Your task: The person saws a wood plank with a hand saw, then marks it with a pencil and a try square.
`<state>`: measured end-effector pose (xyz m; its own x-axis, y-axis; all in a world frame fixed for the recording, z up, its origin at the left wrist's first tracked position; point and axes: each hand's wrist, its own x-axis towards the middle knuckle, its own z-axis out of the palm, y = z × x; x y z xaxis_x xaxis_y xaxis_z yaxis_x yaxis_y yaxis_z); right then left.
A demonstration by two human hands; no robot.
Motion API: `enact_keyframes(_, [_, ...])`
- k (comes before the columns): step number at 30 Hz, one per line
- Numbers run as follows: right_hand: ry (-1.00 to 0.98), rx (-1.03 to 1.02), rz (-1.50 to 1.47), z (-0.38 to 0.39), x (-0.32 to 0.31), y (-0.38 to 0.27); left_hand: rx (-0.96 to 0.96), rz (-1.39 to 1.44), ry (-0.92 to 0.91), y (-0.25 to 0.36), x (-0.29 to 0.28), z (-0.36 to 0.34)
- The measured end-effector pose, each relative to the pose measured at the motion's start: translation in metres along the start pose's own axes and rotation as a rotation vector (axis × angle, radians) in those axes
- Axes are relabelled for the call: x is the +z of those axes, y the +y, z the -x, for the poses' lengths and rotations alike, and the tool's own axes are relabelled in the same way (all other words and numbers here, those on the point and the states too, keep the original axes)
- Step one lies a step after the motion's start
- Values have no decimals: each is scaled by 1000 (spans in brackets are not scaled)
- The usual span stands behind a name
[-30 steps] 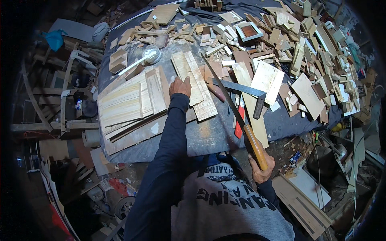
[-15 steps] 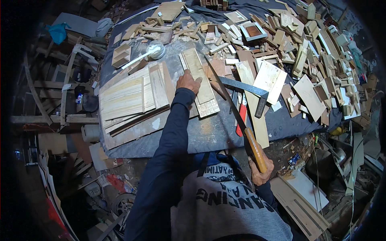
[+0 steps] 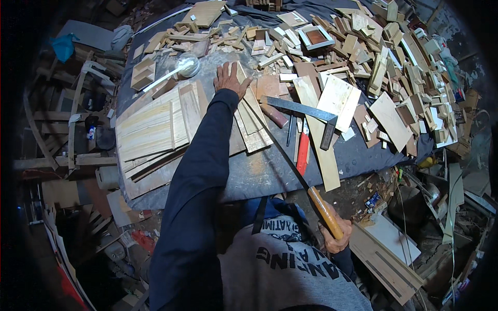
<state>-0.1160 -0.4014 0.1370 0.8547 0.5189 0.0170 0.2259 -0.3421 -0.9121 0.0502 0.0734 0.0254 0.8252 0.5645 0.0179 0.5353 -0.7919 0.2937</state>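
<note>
My right hand (image 3: 336, 231) is closed around the long wooden handle of a saw (image 3: 324, 210), near the front edge of the worktable. Its narrow dark blade slants up and left, its far part lying over a pale wooden board (image 3: 256, 136). Fingers spread, my left hand (image 3: 231, 82) rests flat at the far end of this board and the strip lying along it. Right of the board are a metal try square (image 3: 301, 107) with a dark stock, a red-handled tool (image 3: 303, 150) and a short brown rod (image 3: 274, 115).
A stack of thin boards (image 3: 148, 127) lies to the left. Behind it stand a small wooden box (image 3: 143, 74) and a round container (image 3: 188, 68) with a white stick across it. Offcuts (image 3: 358, 46) heap at the back and right. Scrap clutters the floor on both sides.
My left hand has slid farther up the board and its fingers have spread. The saw has come down and left, its blade now crossing over the board.
</note>
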Motion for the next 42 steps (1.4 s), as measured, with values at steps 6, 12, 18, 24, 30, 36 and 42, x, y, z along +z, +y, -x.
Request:
enact_keyframes(6, [9,60,31,4,3,-5,24,-12,148,3,13,3])
enact_keyframes(12, [-13,1,9,5,3,8,-83,-50,251,24,14,8])
enact_keyframes(18, [7,48,50,3,2,-6,-121,-141,163,8,-3,3])
enact_keyframes(24, [118,134,45,12,0,-2,-69,-311,60,3,-21,16])
enact_keyframes(30, [186,208,40,6,-6,3,354,-84,-232,-13,-39,46])
enact_keyframes(36, [312,241,-3,0,-6,13,468,-319,-312,17,-63,53])
enact_keyframes(42, [329,175,-26,-9,-3,14,593,-108,-63,6,-48,49])
